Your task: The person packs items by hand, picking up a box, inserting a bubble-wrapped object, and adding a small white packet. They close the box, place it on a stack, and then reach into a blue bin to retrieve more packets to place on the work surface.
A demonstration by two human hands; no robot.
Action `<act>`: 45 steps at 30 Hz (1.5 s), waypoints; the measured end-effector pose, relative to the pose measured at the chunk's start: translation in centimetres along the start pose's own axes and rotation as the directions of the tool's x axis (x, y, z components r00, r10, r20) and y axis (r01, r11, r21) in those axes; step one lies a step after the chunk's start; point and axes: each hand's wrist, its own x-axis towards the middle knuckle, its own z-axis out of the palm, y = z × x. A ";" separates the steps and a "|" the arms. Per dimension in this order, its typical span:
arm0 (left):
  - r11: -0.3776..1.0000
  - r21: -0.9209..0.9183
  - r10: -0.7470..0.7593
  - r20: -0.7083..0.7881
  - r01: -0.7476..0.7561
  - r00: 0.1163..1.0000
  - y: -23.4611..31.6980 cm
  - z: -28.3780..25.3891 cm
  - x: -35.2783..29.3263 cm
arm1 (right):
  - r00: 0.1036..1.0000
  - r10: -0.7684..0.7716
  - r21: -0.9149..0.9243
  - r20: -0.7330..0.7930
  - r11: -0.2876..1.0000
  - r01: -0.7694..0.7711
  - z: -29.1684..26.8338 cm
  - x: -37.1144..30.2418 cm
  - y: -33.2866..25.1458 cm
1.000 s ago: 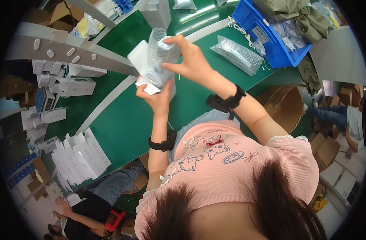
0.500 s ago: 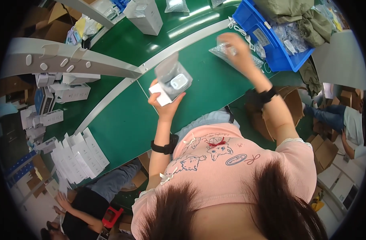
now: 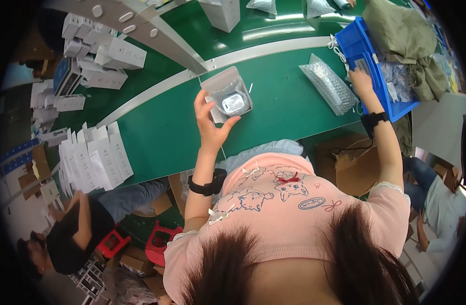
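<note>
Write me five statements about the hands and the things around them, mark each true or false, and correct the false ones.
1. The left hand is at the open white box. True.
2. The device in the box is entirely black. False: its upper face is white.
3. The right hand is at the blue bin. True.
4. The bubble-wrap pouch lies inside the bin. False: it lies on the green table.
5. Both wrists wear black bands. True.

A head-worn fisheye looks down on the nearby green tabletop (image 3: 276, 109).
</note>
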 end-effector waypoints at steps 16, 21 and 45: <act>0.937 0.333 -0.149 0.102 0.107 0.984 4.1 -3.5 2.7 | 0.153 -0.694 -0.054 -0.704 0.267 0.962 -20.1 -0.8 -26.2; 0.929 0.365 -0.113 0.112 0.064 0.987 3.2 -3.6 2.9 | 0.365 -0.742 0.102 -0.563 0.375 0.921 -19.8 -1.9 -26.9; 0.252 0.958 -0.633 0.056 0.137 0.772 8.3 -6.0 4.0 | 0.877 0.443 0.890 -0.185 -0.304 0.341 -17.6 7.4 -13.0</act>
